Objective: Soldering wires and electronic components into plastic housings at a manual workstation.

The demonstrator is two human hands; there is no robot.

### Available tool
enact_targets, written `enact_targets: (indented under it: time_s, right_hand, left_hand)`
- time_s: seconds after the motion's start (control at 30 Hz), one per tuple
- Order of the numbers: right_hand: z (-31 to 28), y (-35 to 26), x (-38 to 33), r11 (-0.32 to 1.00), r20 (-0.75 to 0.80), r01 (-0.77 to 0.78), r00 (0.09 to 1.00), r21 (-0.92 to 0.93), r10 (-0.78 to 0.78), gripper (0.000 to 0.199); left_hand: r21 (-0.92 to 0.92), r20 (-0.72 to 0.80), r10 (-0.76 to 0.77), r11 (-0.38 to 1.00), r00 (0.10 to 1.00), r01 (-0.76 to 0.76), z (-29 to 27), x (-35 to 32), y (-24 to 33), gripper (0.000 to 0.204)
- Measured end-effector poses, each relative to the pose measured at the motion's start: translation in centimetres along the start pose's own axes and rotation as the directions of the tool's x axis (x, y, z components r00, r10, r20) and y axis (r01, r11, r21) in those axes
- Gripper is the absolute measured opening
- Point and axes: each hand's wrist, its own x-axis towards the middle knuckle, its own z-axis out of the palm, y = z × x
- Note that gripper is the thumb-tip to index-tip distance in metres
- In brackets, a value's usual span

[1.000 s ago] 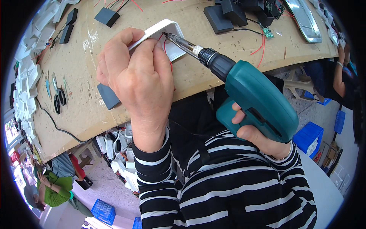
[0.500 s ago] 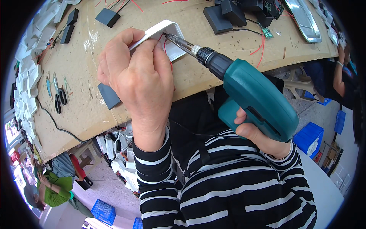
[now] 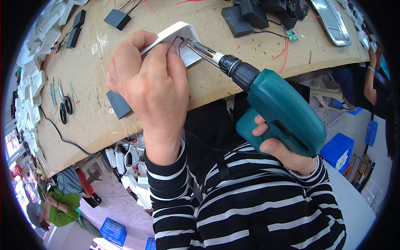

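My left hand is closed round a white plastic casing, tilted above the table's near edge, with its open side turned partly right. A thin red wire runs inside the casing, close to my fingers, which hide part of it. From the right, my right hand grips a green pistol-shaped soldering gun. Its dark tip reaches into the casing beside the red wire's end; whether they touch cannot be made out. A dark grey block lies partly under my left hand.
Black-handled scissors lie at left, near stacked white casings. Black boxes, a green circuit board and a metal tray occupy the far right. Other people are at left and right.
The soldering gun's body has shifted slightly right and nearer me, its tip staying inside the casing. My right fingers have moved a little on the handle. My left hand stays nearly still.
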Motion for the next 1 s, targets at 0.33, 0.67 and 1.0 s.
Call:
enact_targets:
  time_s: [0.33,0.67,1.0]
  right_hand:
    - [-0.7,0.1,-0.7,0.999,0.007,0.015,1.0,-0.04,-0.015,0.034]
    - [-2.2,-0.3,-1.9,0.988,0.044,-0.021,0.999,0.151,0.014,0.044]
    - [-3.5,-0.2,-1.3,0.997,0.142,0.01,0.99,0.074,-0.021,0.068]
  left_hand:
    - [-0.003,0.001,-0.002,1.0,1.0,0.002,0.0,-0.2,0.0,0.006]
    - [0.012,0.014,0.013,1.0,1.0,-0.013,-0.2,-0.2,0.0,0.007]
    - [-0.03,0.103,0.03,0.999,0.994,-0.027,-3.2,-0.3,0.1,0.058]
